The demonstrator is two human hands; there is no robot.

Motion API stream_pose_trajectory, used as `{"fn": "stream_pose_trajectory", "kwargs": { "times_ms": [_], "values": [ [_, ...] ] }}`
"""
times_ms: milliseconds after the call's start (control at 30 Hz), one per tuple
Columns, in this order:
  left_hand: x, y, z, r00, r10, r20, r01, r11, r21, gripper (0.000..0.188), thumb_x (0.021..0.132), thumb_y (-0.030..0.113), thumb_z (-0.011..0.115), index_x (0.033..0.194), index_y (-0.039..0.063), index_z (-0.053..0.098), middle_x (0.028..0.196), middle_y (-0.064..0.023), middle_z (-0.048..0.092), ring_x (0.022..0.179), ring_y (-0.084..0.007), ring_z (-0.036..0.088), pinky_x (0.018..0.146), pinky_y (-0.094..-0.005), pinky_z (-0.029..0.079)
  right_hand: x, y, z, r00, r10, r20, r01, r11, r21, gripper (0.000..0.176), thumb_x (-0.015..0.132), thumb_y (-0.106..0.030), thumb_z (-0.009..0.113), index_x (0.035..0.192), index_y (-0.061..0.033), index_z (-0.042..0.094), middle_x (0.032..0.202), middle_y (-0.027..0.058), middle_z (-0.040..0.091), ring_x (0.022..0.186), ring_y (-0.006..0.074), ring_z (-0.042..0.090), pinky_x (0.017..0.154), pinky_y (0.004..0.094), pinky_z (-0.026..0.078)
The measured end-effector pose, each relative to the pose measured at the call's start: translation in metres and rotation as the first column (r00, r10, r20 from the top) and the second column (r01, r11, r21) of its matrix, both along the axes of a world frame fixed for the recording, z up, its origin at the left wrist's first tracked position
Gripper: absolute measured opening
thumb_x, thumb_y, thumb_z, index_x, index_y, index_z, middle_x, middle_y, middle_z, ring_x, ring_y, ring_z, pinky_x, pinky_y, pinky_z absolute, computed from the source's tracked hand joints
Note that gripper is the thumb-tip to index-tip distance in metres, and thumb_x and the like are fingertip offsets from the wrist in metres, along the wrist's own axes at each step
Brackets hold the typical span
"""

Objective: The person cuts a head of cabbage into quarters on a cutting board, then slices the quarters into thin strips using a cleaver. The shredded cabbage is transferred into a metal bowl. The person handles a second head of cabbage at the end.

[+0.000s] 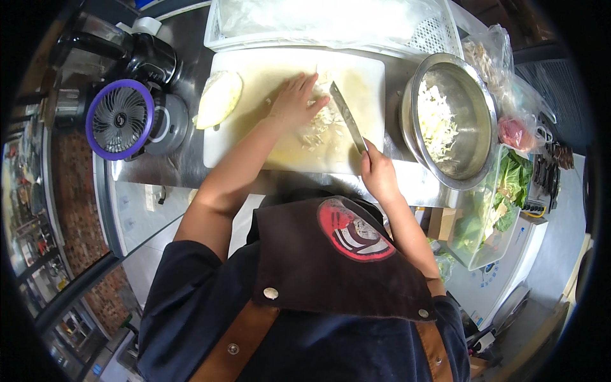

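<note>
My right hand (379,173) grips the handle of a kitchen knife (347,114), its blade angled up and left over the white cutting board (291,160). With fingers spread, my left hand (297,102) is on or just above the board, at the left edge of a patch of chopped pale cabbage (322,125). Cabbage bits lie between my left hand and the blade. At the board's left end rests a larger cut piece of cabbage (219,100). To the right, a steel bowl (472,129) holds a heap of chopped cabbage (434,126).
Behind the board stands a white plastic basket (329,40) with a clear plastic bag in it. A purple-rimmed fan (120,119) and a black appliance (150,57) are at left. Right of the bowl are plastic bags (491,62) and a clear tub (477,248) with leafy greens (513,191).
</note>
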State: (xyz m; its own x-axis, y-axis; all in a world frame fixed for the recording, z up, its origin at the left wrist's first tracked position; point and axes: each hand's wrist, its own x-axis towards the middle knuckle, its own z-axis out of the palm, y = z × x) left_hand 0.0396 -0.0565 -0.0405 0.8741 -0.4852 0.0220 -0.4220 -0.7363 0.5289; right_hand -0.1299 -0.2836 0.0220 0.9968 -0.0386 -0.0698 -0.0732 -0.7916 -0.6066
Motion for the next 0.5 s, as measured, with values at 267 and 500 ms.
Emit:
{"fn": "stream_pose_trajectory", "kwargs": {
  "times_ms": [267, 500],
  "values": [
    [-0.092, 0.029, 0.029, 0.998, -0.014, 0.056, 0.008, 0.993, 0.121, 0.13, 0.062, 0.067, 0.083, 0.161, 0.014, 0.017, 0.164, -0.0236, 0.009, 0.152, -0.0474, 0.004, 0.115, -0.0714, 0.005, 0.089, -0.006, 0.001, 0.999, -0.013, 0.034, 0.021, 0.97, -0.241, 0.04, 0.095, -0.012, 0.055, 0.135, -0.0121, 0.061, 0.1, 0.0198, 0.069, 0.089, 0.0362, 0.069, 0.078, 0.0455, 0.055],
    [-0.102, 0.023, 0.017, 0.979, 0.198, 0.047, -0.203, 0.966, 0.16, 0.132, 0.061, 0.069, 0.082, 0.161, 0.013, 0.016, 0.164, -0.0287, 0.001, 0.151, -0.0505, -0.002, 0.113, -0.0743, 0.005, 0.079, -0.008, 0.009, 0.945, 0.327, 0.027, -0.317, 0.931, -0.179, 0.04, 0.094, -0.009, 0.056, 0.133, -0.0167, 0.062, 0.106, 0.0176, 0.069, 0.091, 0.0373, 0.068, 0.08, 0.0451, 0.056]
  ]
}}
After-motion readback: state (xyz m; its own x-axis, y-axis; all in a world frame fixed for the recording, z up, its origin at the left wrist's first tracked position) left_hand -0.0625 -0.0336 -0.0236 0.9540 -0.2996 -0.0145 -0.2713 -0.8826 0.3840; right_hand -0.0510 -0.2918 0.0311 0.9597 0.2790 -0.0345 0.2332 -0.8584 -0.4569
